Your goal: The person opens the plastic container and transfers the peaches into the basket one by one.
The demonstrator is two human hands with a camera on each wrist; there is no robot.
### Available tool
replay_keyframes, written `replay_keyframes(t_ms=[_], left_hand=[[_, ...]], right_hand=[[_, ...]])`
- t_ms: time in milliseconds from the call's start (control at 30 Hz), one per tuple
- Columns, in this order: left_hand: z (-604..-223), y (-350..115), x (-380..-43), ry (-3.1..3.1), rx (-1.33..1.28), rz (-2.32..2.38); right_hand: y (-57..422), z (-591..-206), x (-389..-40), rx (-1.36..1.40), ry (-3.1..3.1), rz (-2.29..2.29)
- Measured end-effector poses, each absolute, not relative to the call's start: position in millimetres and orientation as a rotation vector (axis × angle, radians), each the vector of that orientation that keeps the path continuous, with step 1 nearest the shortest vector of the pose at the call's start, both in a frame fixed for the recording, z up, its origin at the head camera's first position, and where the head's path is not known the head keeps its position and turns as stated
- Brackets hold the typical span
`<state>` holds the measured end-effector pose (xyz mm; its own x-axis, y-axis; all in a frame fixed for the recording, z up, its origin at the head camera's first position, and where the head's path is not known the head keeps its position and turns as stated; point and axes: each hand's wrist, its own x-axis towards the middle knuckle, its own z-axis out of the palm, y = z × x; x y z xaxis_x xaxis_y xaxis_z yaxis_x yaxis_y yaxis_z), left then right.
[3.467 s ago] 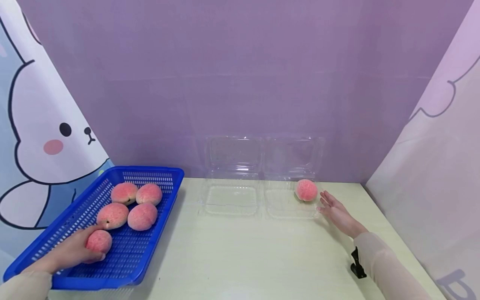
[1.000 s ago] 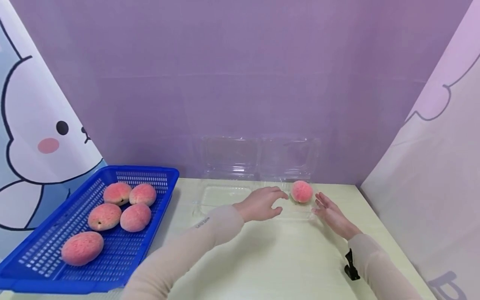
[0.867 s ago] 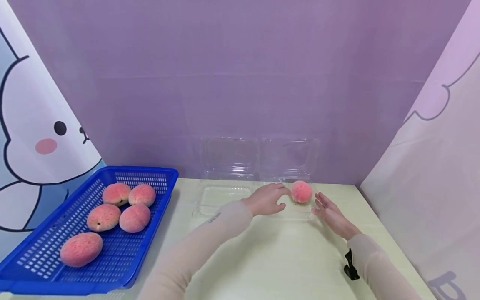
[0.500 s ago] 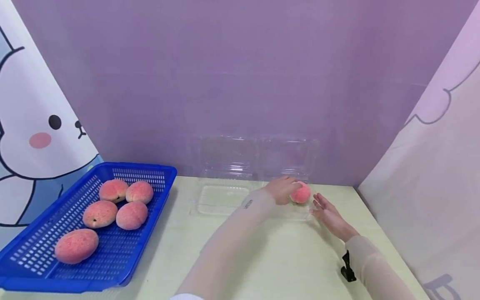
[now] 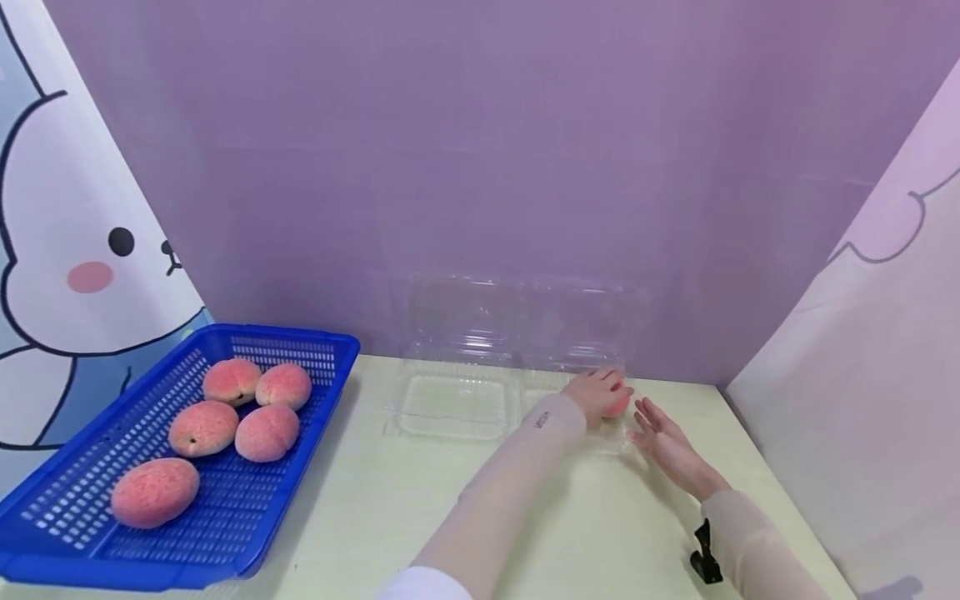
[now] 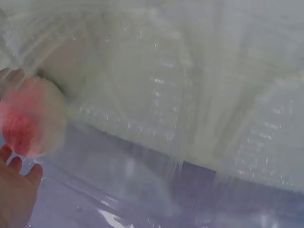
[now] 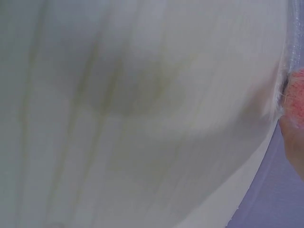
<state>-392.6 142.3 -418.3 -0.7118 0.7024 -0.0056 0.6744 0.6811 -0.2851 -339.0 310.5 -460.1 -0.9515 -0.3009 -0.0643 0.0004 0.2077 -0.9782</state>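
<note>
My left hand reaches across to the right-hand clear plastic clamshell box, whose lid stands raised at the back. Its fingers curl round a pink peach lying in that box's base and hide much of it. In the left wrist view, digits show on both sides of the peach. My right hand is at the box's right edge, fingers extended, a little apart from the peach. The right wrist view catches only part of the right hand by the box edge.
A second open clear clamshell box stands to the left, with nothing in it. At far left a blue plastic basket holds several peaches. A purple backdrop rises behind the pale table.
My left hand has gone from the basket, leaving its peach there, over to the right-hand box and onto the peach inside. The right hand stays by that box. The view has shifted slightly.
</note>
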Motion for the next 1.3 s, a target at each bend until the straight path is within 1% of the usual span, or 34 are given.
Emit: replay_keyframes(t_ms=[333, 567, 1300], left_hand=[[-440.5, 152.7, -400.5, -2.731, -1.013, 0.376], [-446.8, 154.1, -405.1, -2.807, -0.925, 0.219], [-457.9, 153.5, -411.6, -2.798, -0.843, 0.106]], right_hand=[[307.4, -456.5, -337.4, -0.295, 2.205, -1.875], [303.8, -455.5, -336.8, -0.294, 2.201, -1.89], [309.0, -459.8, -339.8, -0.271, 2.175, -1.917]])
